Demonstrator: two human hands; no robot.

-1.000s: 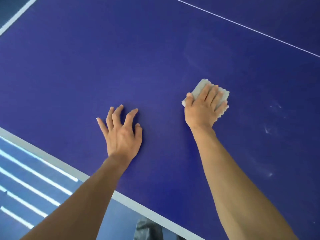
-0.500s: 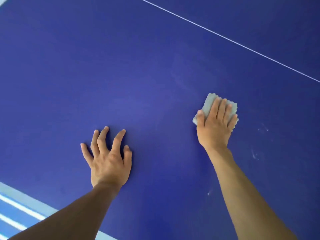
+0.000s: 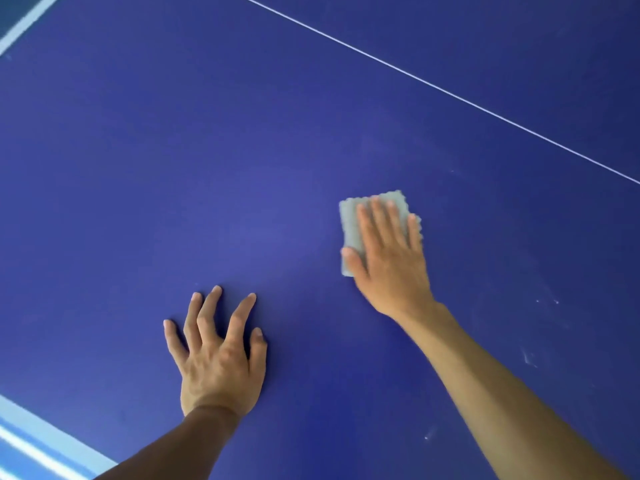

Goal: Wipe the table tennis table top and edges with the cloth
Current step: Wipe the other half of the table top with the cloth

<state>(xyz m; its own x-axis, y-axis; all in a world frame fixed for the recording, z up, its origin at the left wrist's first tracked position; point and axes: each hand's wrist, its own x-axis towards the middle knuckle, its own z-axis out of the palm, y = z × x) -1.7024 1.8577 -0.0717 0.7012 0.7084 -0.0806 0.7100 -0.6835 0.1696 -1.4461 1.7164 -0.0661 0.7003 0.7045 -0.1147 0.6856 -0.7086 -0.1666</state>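
Note:
The dark blue table tennis table top [image 3: 173, 150] fills the view. A small folded grey cloth [image 3: 350, 223] lies flat on it right of centre. My right hand [image 3: 388, 254] presses on the cloth with straight fingers, covering most of it. My left hand [image 3: 218, 351] rests on the bare table surface to the lower left, fingers spread, holding nothing.
A thin white centre line [image 3: 450, 93] runs diagonally across the upper right. The white edge band [image 3: 41, 427] of the table is at the lower left, another white edge [image 3: 24, 24] at the top left. Faint white smudges [image 3: 528, 358] mark the surface right of my forearm.
My right hand has slid the cloth to the left and turned it more upright. My left hand stays planted on the table. The view shifted a little.

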